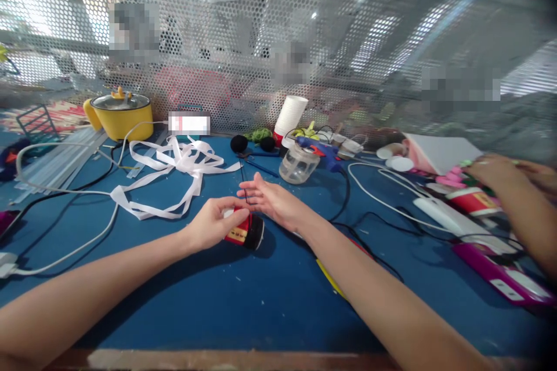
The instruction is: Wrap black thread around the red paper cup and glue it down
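Observation:
My left hand [220, 221] is closed round a red paper cup [237, 233] lying on its side, with gold marks on it. A broad black band [254, 232], which looks like wound yarn, circles the cup's right end. From a black yarn ball [239, 144] a thin dark strand [242, 177] runs down to the cup. Beside that strand, my right hand [272, 200] is open, its fingers stretched out toward the left. Whether the strand touches those fingers I cannot tell.
White ribbon [187, 165] lies tangled at left, near a yellow pot [124, 119]. Behind my right hand are a clear jar [298, 165], a blue glue gun [324, 153] and stacked white cups [290, 116]. Cables cross the blue table [209, 307]. Another person's hand [491, 171] works at right.

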Motion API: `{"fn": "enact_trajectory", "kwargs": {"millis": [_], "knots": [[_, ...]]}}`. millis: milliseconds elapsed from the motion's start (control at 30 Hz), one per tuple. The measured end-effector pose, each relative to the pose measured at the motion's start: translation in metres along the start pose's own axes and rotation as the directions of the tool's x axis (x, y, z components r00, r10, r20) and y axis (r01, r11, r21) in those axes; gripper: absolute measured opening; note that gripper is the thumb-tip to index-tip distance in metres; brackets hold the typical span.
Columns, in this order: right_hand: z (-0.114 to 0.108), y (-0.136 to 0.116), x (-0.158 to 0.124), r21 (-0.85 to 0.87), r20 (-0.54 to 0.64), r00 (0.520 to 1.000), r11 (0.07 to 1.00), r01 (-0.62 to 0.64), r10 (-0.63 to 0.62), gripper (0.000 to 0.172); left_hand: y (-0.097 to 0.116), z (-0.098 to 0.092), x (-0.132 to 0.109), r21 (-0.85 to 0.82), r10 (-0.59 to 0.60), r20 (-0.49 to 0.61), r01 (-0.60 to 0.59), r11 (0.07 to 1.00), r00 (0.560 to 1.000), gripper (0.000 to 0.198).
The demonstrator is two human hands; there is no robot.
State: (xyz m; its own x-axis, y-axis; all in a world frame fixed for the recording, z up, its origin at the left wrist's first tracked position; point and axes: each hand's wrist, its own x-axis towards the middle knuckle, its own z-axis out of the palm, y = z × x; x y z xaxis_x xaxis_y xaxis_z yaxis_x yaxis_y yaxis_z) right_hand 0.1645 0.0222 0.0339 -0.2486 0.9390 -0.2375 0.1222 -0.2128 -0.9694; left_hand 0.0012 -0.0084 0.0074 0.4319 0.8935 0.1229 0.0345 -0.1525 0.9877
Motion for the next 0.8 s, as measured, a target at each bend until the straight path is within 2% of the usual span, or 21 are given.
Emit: {"fn": "enact_trajectory", "kwargs": {"millis": [100,267,367,467,567,700,800], "knots": [[0.005,-0.011,0.024,0.036,-0.057,0.998,0.999,0.020,-0.017,0.045,-0.001,0.000,0.000,0.010,0.005,0.017,-0.006,1.000,1.000,0.030],[0.002,-0.031,0.071,-0.009,-0.180,0.977,0.994,0.110,-0.110,0.047,-0.003,0.001,0.001,0.016,0.015,-0.010,-0.015,1.000,1.000,0.028],[-0.003,-0.048,0.092,-0.072,-0.233,0.950,0.978,0.197,-0.208,0.049,-0.002,0.001,0.002,0.016,0.012,-0.009,-0.012,1.000,1.000,0.028],[-0.008,-0.064,0.103,-0.173,-0.281,0.900,0.940,0.293,-0.333,0.047,-0.002,0.001,0.003,0.014,0.019,-0.004,-0.019,1.000,1.000,0.029],[-0.012,-0.071,0.100,-0.304,-0.269,0.879,0.900,0.311,-0.394,0.043,-0.004,0.000,0.003,0.015,0.024,-0.010,-0.024,1.000,1.000,0.029],[-0.017,-0.071,0.075,-0.494,-0.208,0.917,0.845,0.202,-0.341,0.025,-0.006,0.000,0.002,0.006,0.025,-0.015,-0.025,1.000,1.000,0.031],[-0.031,-0.079,0.044,-0.605,-0.283,0.873,0.780,0.159,-0.397,0.010,-0.007,0.001,0.001,-0.009,0.012,-0.022,-0.013,1.000,1.000,0.031]]}}
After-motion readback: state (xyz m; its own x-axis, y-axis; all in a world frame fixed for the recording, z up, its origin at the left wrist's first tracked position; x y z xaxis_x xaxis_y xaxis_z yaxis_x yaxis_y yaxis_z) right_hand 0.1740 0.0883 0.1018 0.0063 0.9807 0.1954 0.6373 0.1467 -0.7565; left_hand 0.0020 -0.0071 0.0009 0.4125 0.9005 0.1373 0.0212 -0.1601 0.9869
